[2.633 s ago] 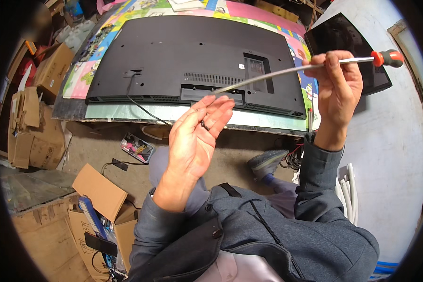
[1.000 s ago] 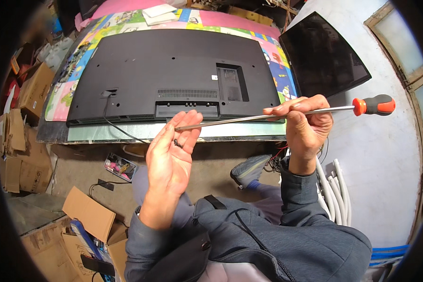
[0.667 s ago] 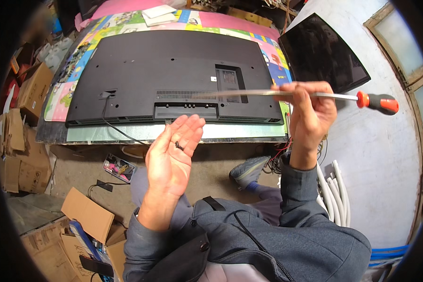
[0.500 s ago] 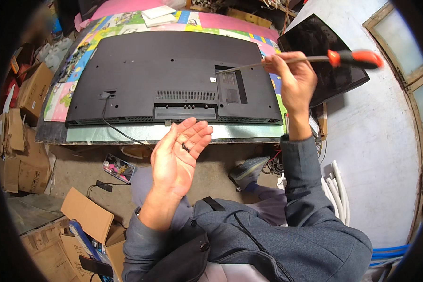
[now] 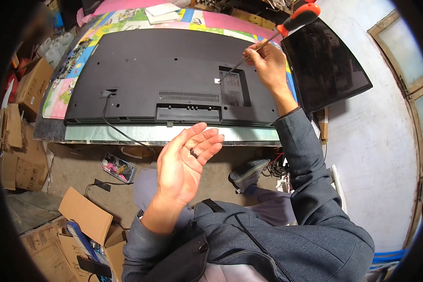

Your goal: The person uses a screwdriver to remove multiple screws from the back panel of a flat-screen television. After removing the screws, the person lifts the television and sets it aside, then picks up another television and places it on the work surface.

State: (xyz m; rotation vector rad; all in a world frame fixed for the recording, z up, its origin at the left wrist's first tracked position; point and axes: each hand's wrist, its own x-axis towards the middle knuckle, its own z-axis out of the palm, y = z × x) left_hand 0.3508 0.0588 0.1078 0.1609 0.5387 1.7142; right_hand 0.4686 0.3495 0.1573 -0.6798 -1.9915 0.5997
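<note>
Face down on the table lies a flat-screen TV (image 5: 141, 70), its black back panel toward me. My right hand (image 5: 270, 63) grips the shaft of a long screwdriver (image 5: 300, 18) whose handle is red and black. The handle points up and away, and the shaft slants down to the left. Its tip appears near the left edge of a recessed panel (image 5: 232, 89) in the TV's back; whether it touches is hard to tell. Palm up before the TV's near edge, my left hand (image 5: 181, 169) is open, with several small dark screws (image 5: 193, 153) resting on it.
A black power cord (image 5: 120, 131) runs from the TV over the table's near edge. Another dark screen (image 5: 326, 68) leans at the right by the wall. On the floor at left are a small parts bin (image 5: 118, 168) and an open cardboard box (image 5: 87, 211).
My right hand has moved left over the TV, and the screwdriver has swung from nearly level to steep, handle up. My left hand has shifted slightly right and nearer, still holding the screws.
</note>
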